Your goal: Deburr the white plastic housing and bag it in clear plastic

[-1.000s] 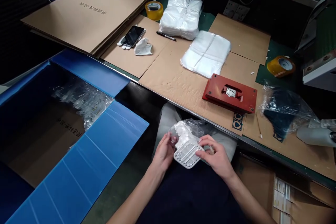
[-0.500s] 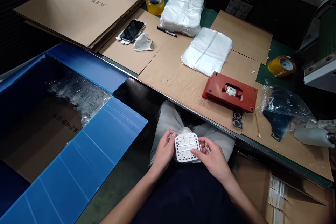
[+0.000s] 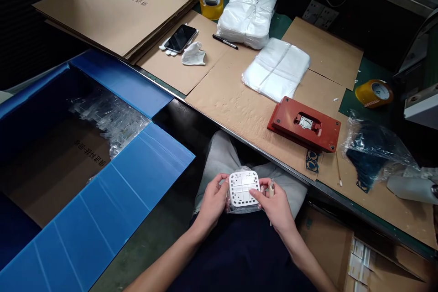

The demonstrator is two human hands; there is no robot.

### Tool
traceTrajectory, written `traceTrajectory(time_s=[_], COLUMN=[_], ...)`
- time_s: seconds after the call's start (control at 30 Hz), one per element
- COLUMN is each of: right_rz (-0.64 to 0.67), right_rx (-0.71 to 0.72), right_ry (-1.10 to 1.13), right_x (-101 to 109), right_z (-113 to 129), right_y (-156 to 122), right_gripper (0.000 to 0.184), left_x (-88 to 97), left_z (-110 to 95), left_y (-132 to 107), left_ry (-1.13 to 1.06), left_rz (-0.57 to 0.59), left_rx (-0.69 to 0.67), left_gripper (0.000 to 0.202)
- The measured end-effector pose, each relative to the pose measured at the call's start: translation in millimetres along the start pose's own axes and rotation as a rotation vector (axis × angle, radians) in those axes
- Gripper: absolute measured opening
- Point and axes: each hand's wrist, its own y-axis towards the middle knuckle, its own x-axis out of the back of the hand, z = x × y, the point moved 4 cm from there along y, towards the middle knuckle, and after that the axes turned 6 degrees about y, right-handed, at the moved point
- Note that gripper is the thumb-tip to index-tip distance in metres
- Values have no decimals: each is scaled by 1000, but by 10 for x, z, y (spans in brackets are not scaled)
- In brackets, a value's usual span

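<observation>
From the head camera we see both hands low in the middle of the view, over the lap and just below the table edge. The left hand (image 3: pixel 212 200) is curled around the left side of a white plastic part (image 3: pixel 243 188), fingers behind it and thumb at its edge. The right hand (image 3: pixel 273 203) grips the right side, with its thumb lying on the lower right of the face.

The part is a flat square with rounded corners, held face up towards us. Thin lines split its face into four panels, and small dark square holes run along the border. A clear bag (image 3: pixel 239 207) shows crumpled under and behind it, against the fingers. We cannot tell what the small pale thing at the right hand's fingers is.

On the table beyond lie a red fixture (image 3: pixel 304 124) and a stack of white bags (image 3: pixel 277 69). An open blue box (image 3: pixel 102 200) stands to the left.
</observation>
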Motion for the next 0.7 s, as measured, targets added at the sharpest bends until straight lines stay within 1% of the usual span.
traceTrajectory(time_s=[0.1, 0.17, 0.23, 0.3, 0.37, 0.43, 0.5, 0.53, 0.6, 0.67, 0.7], right_rz=[34, 60, 96, 117, 88, 0, -81, -100, -89, -54, -38], right_rx=[-6, -22, -52, -81, -67, 20, 130, 173, 223, 245, 243], right_ry=[-75, -110, -120, -115, -84, -38, 16, 47, 103, 137, 124], right_x=[-30, -39, -55, -76, -79, -42, 24, 61, 128, 180, 198], right_z=[36, 44, 25, 0, 13, 96, 225, 292, 406, 479, 494], right_y=[-97, -139, -166, -196, -241, -300, -358, -378, -384, -345, -313], right_gripper=[36, 34, 36, 41, 46, 47, 40, 35, 34, 46, 51], left_x=[130, 214, 265, 269, 235, 189, 165, 165, 170, 136, 94], left_z=[-172, -300, -398, -451, -468, -468, -481, -499, -568, -668, -721], left_y=[-50, -77, -104, -134, -167, -195, -212, -216, -229, -262, -289], left_ry=[100, 171, 227, 257, 256, 223, 157, 114, 28, -60, -100], left_rz=[-97, -128, -126, -104, -82, -62, -59, -66, -87, -72, -43], left_rx=[-70, -121, -156, -174, -186, -200, -217, -227, -255, -296, -315], left_gripper=[33, 26, 21, 19, 21, 23, 25, 27, 29, 28, 27])
